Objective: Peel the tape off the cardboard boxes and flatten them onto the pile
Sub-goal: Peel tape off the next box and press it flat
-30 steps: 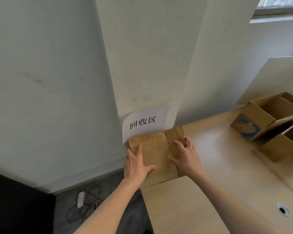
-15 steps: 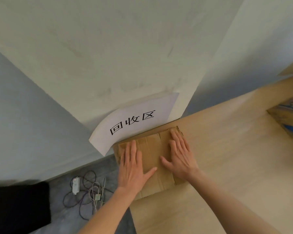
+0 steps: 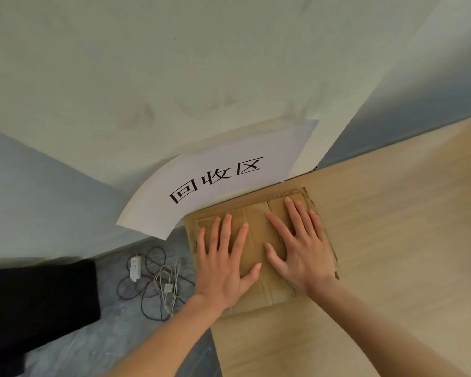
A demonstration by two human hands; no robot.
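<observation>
Both the left hand (image 3: pixel 223 268) and right hand (image 3: pixel 302 251), fingers spread, press the flattened cardboard (image 3: pixel 259 227) on the bench (image 3: pixel 392 240); its long axis runs 11-to-5 o'clock.

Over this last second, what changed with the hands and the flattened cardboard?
The head camera tilted down and closer, so the open boxes at right left view. Both the left hand and right hand stayed flat, pressing the flattened cardboard at the table corner; nothing was gripped or released.
</observation>
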